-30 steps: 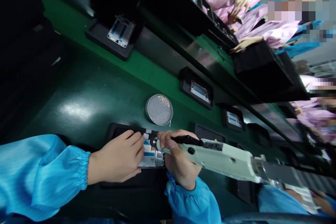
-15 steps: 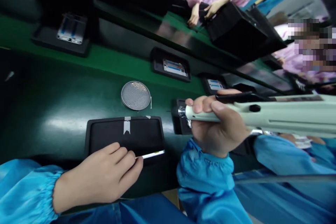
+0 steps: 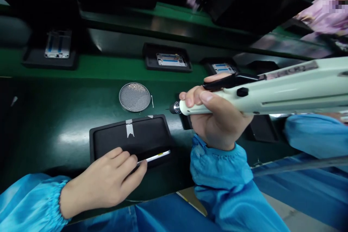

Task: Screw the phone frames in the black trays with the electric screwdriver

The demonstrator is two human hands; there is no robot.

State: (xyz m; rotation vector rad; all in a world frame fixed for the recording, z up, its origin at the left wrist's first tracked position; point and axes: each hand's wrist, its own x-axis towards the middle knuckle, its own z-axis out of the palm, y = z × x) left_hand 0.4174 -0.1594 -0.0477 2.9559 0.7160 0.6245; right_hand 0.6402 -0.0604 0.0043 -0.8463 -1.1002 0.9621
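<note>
My left hand [image 3: 108, 181] is closed on a thin white phone part [image 3: 156, 157], which it holds on edge at the near rim of a black tray [image 3: 130, 137]. The tray has white tape strips on its far rim. My right hand [image 3: 217, 116] grips a pale green electric screwdriver [image 3: 272, 92], whose metal tip [image 3: 174, 107] hangs in the air above the tray's right end, pointing left. Both arms wear blue sleeves.
A round metal mesh dish [image 3: 134, 96] lies on the green bench behind the tray. Black trays with phone parts [image 3: 168, 59] ride a green belt further back. Black bins [image 3: 244, 0] and people in pink coats are beyond; a blue-sleeved co-worker [image 3: 312, 130] is at right.
My left hand lifted the phone part out of the tray and tipped it on edge at the near rim. My right hand raised the screwdriver off the part and moved it rightward.
</note>
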